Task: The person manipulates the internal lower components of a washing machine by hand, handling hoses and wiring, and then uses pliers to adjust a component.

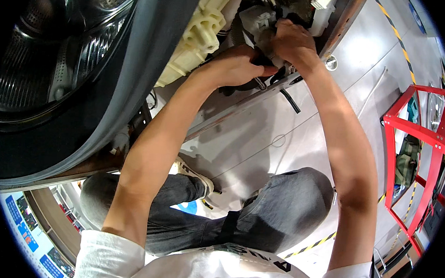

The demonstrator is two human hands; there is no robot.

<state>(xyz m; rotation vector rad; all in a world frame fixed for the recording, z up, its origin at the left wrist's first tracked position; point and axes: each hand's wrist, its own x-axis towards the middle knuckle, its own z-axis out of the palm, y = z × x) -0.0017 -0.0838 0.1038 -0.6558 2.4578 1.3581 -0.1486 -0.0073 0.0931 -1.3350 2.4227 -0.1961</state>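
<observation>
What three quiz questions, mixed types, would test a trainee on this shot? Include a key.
1. Multiple choice. Which is nearer the metal drum?
A) the right hand
B) the left hand
C) the red metal frame

2. True or false: both hands are resting on the person's jeans.

3. Fill in: the striped floor tape is black and ____.

Key:
1. B. The left hand is the closest of the three to the drum.
2. False. Both hands are up among the parts beside the pale yellow plastic moulding.
3. Yellow.
</observation>
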